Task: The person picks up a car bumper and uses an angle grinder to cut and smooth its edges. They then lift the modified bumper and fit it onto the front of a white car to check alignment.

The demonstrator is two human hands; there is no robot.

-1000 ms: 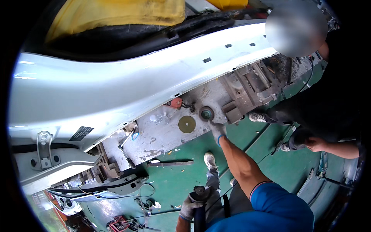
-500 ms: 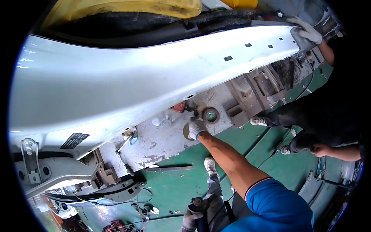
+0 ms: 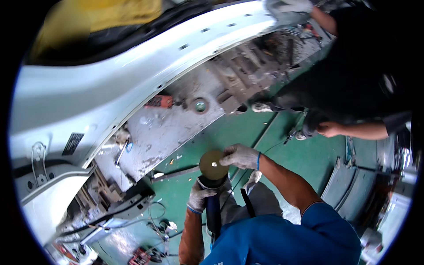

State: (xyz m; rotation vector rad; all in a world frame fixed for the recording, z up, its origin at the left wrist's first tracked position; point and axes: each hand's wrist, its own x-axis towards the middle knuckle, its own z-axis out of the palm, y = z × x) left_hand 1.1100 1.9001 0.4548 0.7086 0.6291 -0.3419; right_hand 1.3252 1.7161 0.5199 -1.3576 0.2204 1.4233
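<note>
My right hand, in a pale work glove, pinches the edge of a round olive-brown abrasive disc with a small centre hole. The disc lies over the head of an angle grinder and hides part of it. Whether the two touch, I cannot tell. Also gloved, my left hand is wrapped round the grinder's dark body just below its guard. Ahead, on the grey metal platform, rests a dark ring-shaped roll with a greenish middle.
A white car body side spans the far left. Another person's gloved hand touches its end; their bare hand hangs lower right. Metal clamps and a red box sit on the platform. A flat strip and cables lie about.
My right hand has come back from the platform with the abrasive disc, bringing it over the grinder. My left hand has raised the grinder. The view has shifted.
</note>
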